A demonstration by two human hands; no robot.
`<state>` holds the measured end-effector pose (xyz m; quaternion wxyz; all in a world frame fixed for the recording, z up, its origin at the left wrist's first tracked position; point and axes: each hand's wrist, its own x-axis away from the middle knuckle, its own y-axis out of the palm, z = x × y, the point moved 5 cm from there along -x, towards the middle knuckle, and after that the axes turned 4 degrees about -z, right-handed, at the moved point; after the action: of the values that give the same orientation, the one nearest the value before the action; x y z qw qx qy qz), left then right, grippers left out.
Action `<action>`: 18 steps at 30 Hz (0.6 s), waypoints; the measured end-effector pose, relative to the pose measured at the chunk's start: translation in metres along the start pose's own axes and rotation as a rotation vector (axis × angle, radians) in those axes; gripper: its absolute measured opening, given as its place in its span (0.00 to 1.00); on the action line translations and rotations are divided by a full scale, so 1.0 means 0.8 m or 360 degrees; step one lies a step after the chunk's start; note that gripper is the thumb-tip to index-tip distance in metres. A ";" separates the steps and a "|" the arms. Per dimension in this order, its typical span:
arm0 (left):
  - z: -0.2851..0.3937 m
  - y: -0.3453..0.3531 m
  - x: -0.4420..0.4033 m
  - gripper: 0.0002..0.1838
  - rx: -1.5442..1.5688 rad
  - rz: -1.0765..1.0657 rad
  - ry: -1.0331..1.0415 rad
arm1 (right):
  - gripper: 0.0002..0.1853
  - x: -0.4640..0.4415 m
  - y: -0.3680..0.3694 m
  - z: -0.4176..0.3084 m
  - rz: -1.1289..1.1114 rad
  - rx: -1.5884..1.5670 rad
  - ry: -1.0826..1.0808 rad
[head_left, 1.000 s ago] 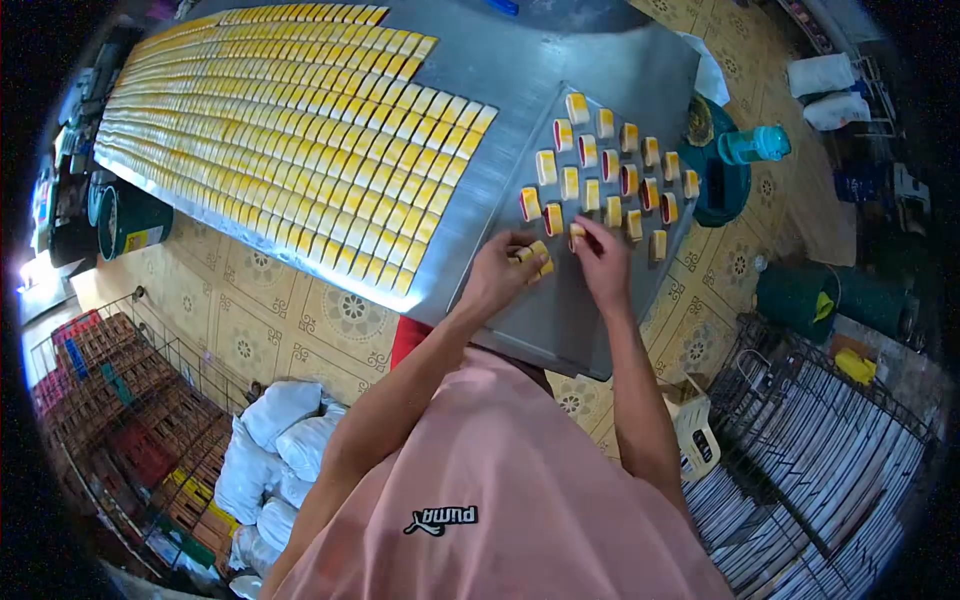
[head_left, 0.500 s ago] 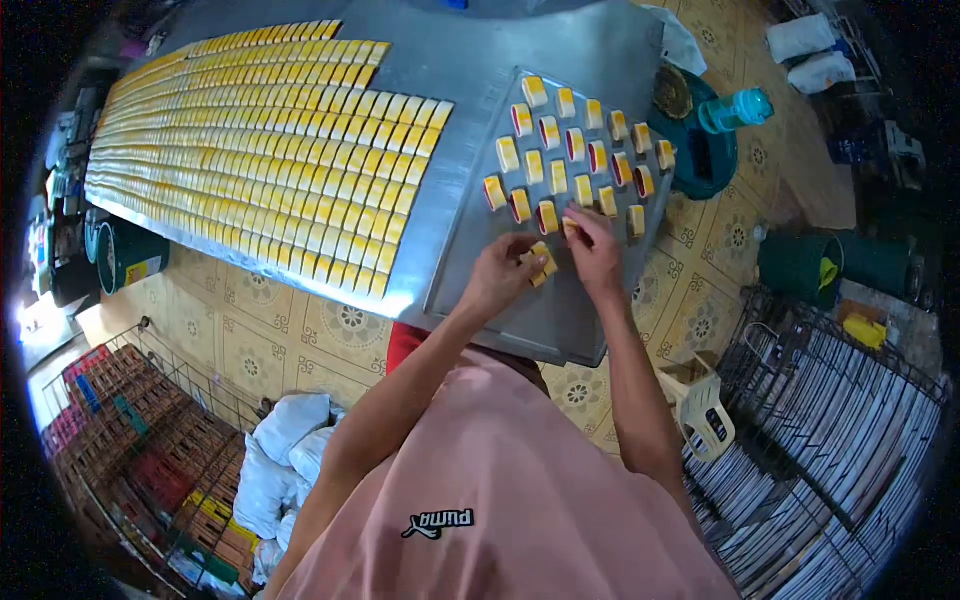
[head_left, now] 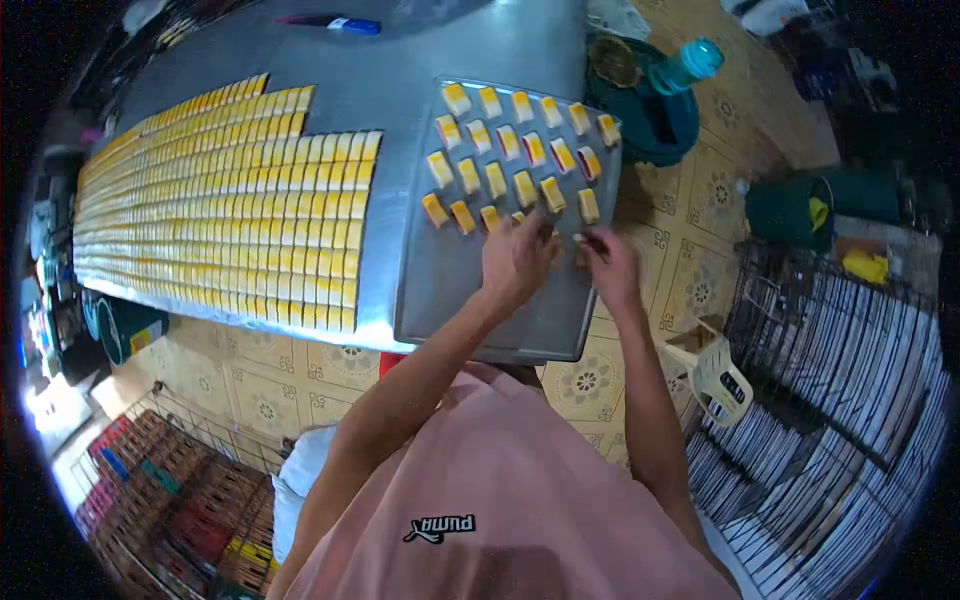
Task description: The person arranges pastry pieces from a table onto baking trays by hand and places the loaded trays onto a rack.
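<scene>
A metal tray (head_left: pixel 430 285) holds rows of small yellow-topped pastry pieces (head_left: pixel 496 180), some showing red filling on their sides. My left hand (head_left: pixel 515 262) is over the nearest row, its fingers curled and partly hiding a piece. What lies inside those fingers is hidden. To its right, my right hand (head_left: pixel 614 268) pinches a small pastry piece at the tray's right side; motion smears this hand. Left of the tray, a large block of cut pastry pieces (head_left: pixel 220 210) lies in tight rows on the metal table (head_left: pixel 380 60).
A blue-handled knife (head_left: pixel 355 26) lies at the table's far side. Beyond the right edge stand a teal tub (head_left: pixel 650 150) and a turquoise bottle (head_left: pixel 690 65). Wire racks (head_left: pixel 830 400) are at lower right, a cream plastic stool (head_left: pixel 715 380) nearby, and stacked crates (head_left: pixel 170 500) at lower left.
The view has shifted, bringing the knife into sight. More pieces stand in the tray's nearest row. My left hand has moved forward over that row, and its pastry piece is no longer visible.
</scene>
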<state>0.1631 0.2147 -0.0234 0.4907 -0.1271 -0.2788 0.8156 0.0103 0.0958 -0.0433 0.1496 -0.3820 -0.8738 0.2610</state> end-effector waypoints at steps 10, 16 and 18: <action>-0.069 -0.121 0.033 0.09 -0.0157 0.0388 0.0042 | 0.13 0.073 0.065 -0.061 0.0106 -0.0031 0.0046; -0.186 -0.260 0.033 0.10 0.0177 0.0269 -0.0311 | 0.14 0.033 0.171 -0.165 -0.0236 -0.0275 0.0054; -0.224 -0.315 -0.003 0.11 0.0165 0.0295 -0.0249 | 0.14 -0.001 0.201 -0.208 -0.0267 -0.0299 -0.0033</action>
<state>0.4340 0.3633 -0.0229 0.3959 -0.0628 -0.2609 0.8782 0.1820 0.2440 0.0011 0.1254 -0.3170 -0.9249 0.1684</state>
